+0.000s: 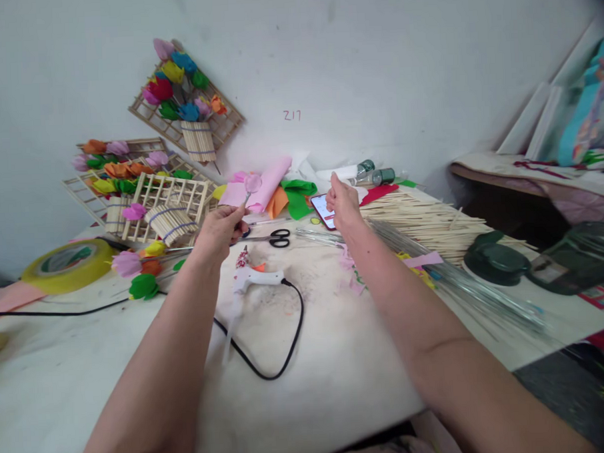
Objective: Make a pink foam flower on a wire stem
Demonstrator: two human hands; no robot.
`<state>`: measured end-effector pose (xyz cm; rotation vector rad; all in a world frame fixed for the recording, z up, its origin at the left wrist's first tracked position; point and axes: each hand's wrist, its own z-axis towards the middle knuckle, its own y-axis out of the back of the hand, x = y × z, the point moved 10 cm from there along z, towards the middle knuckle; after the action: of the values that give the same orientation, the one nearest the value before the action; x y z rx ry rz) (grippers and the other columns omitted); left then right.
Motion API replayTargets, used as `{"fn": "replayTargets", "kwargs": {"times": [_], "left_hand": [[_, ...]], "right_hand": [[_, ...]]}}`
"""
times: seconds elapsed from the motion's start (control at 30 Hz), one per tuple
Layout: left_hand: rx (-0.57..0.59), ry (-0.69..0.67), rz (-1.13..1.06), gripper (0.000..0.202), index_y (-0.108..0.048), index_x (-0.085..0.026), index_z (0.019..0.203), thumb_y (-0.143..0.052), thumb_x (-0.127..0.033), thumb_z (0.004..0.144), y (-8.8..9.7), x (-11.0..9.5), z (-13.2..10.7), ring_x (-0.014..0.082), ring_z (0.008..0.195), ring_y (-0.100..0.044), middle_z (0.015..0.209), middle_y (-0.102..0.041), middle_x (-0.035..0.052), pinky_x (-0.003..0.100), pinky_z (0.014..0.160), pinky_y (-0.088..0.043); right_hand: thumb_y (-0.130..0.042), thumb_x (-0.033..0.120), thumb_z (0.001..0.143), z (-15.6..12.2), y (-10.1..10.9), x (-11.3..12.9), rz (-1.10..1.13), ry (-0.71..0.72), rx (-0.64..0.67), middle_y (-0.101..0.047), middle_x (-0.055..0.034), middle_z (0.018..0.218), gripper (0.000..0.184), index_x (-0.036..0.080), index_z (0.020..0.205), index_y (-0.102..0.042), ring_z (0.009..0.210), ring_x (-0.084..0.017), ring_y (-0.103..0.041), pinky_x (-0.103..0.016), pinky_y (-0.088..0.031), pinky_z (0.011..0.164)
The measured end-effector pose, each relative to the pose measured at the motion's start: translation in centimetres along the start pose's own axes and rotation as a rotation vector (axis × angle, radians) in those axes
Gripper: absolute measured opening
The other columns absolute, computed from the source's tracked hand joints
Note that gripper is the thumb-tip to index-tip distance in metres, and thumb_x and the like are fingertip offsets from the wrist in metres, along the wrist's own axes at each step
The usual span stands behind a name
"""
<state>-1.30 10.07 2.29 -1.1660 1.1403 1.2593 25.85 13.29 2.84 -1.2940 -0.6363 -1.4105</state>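
My left hand pinches a thin stem topped by a small pink paper flower, held up over the table. My right hand is curled closed with the thumb uppermost, beside a lit phone; whatever its fingers hold, if anything, is hidden. Between my forearms lies a white glue gun with a glue stick out of its back and a black cord. Black-handled scissors rest behind it. Pink crepe paper and a green paper piece lie beyond my hands.
Slatted stick frames with paper flowers are stacked at the left, another frame leaning on the wall. Yellow tape lies left. To the right are wooden sticks, wire bundles, a dark lid and a dark jar.
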Motion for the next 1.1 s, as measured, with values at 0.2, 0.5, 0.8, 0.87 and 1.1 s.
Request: {"fn": "replayTargets", "kwargs": {"times": [0.2, 0.5, 0.8, 0.87, 1.1], "left_hand": [[-0.017, -0.041, -0.007, 0.018, -0.059, -0.010, 0.076, -0.059, -0.028, 0.078, 0.1, -1.1, -0.4, 0.0021, 0.030, -0.027, 0.041, -0.046, -0.0037, 0.015, 0.031, -0.014], [0.006, -0.076, 0.042, 0.021, -0.062, -0.010, 0.073, -0.063, -0.030, 0.073, 0.0, -1.1, -0.2, 0.0022, 0.031, -0.027, 0.040, -0.045, -0.0037, 0.016, 0.032, -0.015], [0.040, -0.078, 0.014, 0.022, -0.064, -0.010, 0.075, -0.065, -0.031, 0.070, -0.2, -1.1, -0.2, 0.0019, 0.031, -0.027, 0.043, -0.047, -0.0034, 0.017, 0.032, -0.014], [0.049, -0.072, 0.011, 0.022, -0.064, -0.010, 0.075, -0.065, -0.031, 0.070, -0.2, -0.9, -0.2, 0.0021, 0.031, -0.026, 0.042, -0.046, -0.0034, 0.018, 0.032, -0.014], [0.057, -0.063, -0.005, 0.020, -0.063, -0.010, 0.074, -0.063, -0.031, 0.072, -0.4, -1.1, -0.3, 0.0018, 0.031, -0.026, 0.043, -0.046, -0.0035, 0.017, 0.032, -0.013]], "right_hand": [[-0.049, 0.035, 0.087, -1.2, -3.9, -3.4, -0.340, 0.007, 0.362, -0.041, 0.0054, 0.045, 0.037, 0.017, 0.055, -0.046, 0.039, -0.005, -0.033, -0.018, -0.025, 0.039], [-0.060, 0.056, 0.073, -4.0, -7.1, -5.4, -1.317, 0.154, 0.577, -0.069, -0.0064, 0.075, 0.039, 0.019, 0.070, -0.072, 0.069, -0.019, -0.062, -0.026, -0.038, 0.057], [-0.055, 0.042, 0.080, -3.1, -5.6, -2.8, -1.272, 0.235, 0.479, -0.068, -0.0061, 0.077, 0.028, 0.020, 0.074, -0.071, 0.073, -0.018, -0.059, -0.025, -0.037, 0.060], [-0.053, 0.040, 0.082, -1.8, -4.7, -1.9, -1.219, 0.236, 0.391, -0.065, -0.0056, 0.071, 0.031, 0.018, 0.069, -0.069, 0.069, -0.017, -0.057, -0.025, -0.036, 0.059], [-0.060, -0.003, 0.055, 2.3, -1.3, -0.1, -0.890, 0.050, 0.432, -0.056, 0.0058, 0.050, 0.043, 0.019, 0.091, -0.071, 0.044, -0.009, -0.046, -0.021, -0.033, 0.047]]}}
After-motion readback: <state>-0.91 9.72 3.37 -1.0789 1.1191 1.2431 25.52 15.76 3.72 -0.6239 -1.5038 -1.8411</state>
